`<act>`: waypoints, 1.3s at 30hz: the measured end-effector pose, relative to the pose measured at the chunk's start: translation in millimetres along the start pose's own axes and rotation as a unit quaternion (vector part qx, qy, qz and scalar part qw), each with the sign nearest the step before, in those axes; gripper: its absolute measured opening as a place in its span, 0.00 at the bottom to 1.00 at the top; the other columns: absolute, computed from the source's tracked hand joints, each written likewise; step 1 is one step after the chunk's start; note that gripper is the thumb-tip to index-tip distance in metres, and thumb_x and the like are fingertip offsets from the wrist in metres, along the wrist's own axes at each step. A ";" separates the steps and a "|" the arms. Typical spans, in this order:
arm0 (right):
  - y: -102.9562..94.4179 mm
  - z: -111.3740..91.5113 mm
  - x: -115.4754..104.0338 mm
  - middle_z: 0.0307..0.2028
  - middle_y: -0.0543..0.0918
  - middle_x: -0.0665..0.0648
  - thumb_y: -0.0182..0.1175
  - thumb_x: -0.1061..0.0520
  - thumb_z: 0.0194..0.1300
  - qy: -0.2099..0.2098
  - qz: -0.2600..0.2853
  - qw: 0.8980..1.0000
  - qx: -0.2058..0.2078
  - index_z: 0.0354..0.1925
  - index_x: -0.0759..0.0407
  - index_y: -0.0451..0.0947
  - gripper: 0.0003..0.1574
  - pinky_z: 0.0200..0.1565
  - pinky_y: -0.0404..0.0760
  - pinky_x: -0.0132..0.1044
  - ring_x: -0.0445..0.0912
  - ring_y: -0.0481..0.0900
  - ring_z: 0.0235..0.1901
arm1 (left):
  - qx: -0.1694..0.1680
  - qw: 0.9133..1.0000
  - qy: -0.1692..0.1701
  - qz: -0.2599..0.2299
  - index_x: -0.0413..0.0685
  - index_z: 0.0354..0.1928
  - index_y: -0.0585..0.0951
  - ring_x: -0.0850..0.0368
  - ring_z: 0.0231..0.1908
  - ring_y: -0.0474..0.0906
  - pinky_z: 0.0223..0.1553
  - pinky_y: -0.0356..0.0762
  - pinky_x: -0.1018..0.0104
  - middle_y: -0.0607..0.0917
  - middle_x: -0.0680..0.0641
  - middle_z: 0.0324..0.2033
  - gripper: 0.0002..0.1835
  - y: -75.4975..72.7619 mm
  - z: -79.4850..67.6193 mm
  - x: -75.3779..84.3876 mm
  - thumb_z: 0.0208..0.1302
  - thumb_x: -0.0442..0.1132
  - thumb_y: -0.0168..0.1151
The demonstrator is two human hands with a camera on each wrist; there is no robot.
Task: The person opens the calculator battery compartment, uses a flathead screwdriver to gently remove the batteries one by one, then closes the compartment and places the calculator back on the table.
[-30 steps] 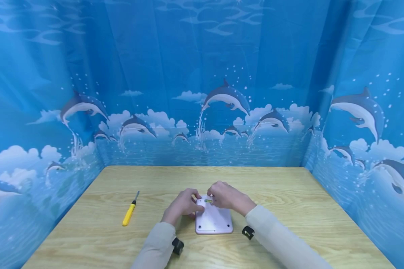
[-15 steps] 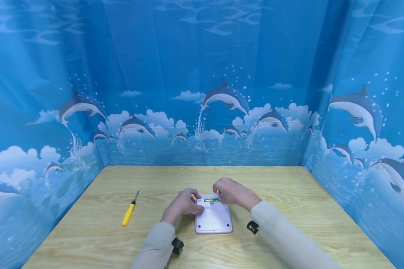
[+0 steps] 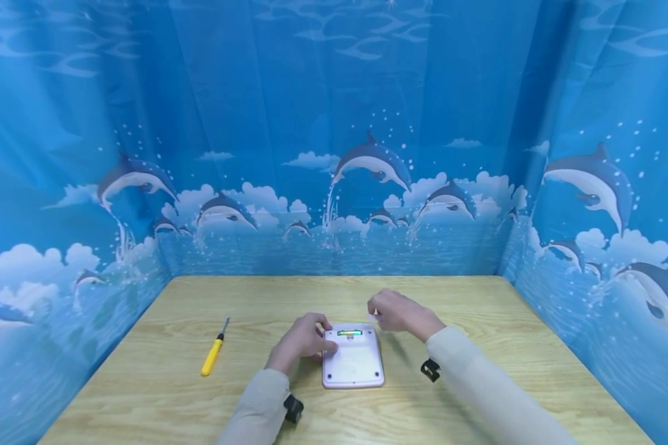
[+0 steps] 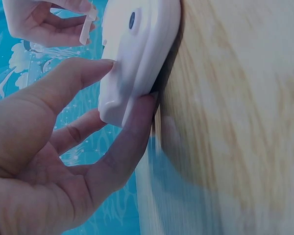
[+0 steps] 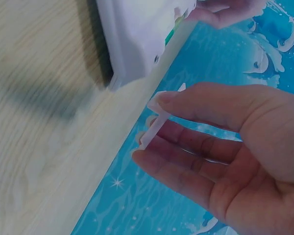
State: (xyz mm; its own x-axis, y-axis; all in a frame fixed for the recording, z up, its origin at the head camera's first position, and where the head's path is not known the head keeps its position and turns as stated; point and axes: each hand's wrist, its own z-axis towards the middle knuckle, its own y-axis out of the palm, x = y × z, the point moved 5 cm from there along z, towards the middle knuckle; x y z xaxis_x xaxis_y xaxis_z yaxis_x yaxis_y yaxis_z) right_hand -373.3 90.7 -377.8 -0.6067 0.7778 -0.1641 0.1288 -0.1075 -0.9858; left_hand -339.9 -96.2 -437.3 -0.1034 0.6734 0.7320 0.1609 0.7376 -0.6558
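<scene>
A white, pink-edged calculator [image 3: 354, 364] lies face down on the table, with dark round spots near its corners. In the open slot near its far edge sits a green battery [image 3: 349, 333]. My left hand [image 3: 303, 339] grips its far left corner, thumb on the back and a finger under the edge, as the left wrist view shows. Off the far right corner, my right hand [image 3: 398, 311] pinches a small white battery cover [image 5: 154, 128] between thumb and fingertips, held apart from the calculator.
A yellow-handled screwdriver [image 3: 213, 355] lies to the left on the wooden table [image 3: 456, 296], its tip pointing away. Blue dolphin-print curtains [image 3: 334, 154] hang behind the table and along both sides.
My right hand has lifted away from the slot to the right with the battery cover, uncovering the green battery. The left hand and the calculator stay in place.
</scene>
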 end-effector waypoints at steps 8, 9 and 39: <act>-2.6 -4.9 13.4 0.40 0.90 0.59 0.62 0.70 0.67 0.004 0.010 1.000 -0.003 0.41 0.65 0.87 0.09 0.42 0.88 0.42 0.46 0.82 0.34 | 0.005 1.000 0.000 0.000 0.48 0.41 0.81 0.51 0.30 0.79 0.30 0.85 0.63 0.80 0.44 0.35 0.15 1.4 1.3 -0.2 0.55 0.34 0.78; -3.1 -5.8 15.0 0.40 0.90 0.60 0.62 0.70 0.67 0.003 0.010 1.000 -0.001 0.42 0.65 0.87 0.09 0.43 0.89 0.43 0.47 0.83 0.35 | 0.005 1.000 -0.001 -0.002 0.48 0.41 0.81 0.51 0.30 0.79 0.30 0.85 0.63 0.80 0.44 0.35 0.15 1.7 1.6 -0.4 0.55 0.34 0.78; 5.9 -15.3 90.0 0.40 0.87 0.55 0.68 0.70 0.59 0.084 0.024 0.995 -0.056 0.44 0.60 0.87 0.14 0.46 0.87 0.45 0.47 0.82 0.39 | 0.001 1.000 0.005 -0.006 0.48 0.42 0.81 0.51 0.31 0.80 0.30 0.86 0.63 0.80 0.44 0.36 0.15 2.6 1.2 -1.1 0.56 0.34 0.77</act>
State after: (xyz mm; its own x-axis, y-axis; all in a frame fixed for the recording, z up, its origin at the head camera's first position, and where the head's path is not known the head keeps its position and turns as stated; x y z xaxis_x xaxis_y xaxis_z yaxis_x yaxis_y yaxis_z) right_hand -415.2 169.6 -397.9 -0.4592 0.8670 -0.1937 0.2471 -0.0847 -0.9653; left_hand -340.5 -94.9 -440.1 -0.0961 0.6640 0.7415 0.1583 0.7457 -0.6472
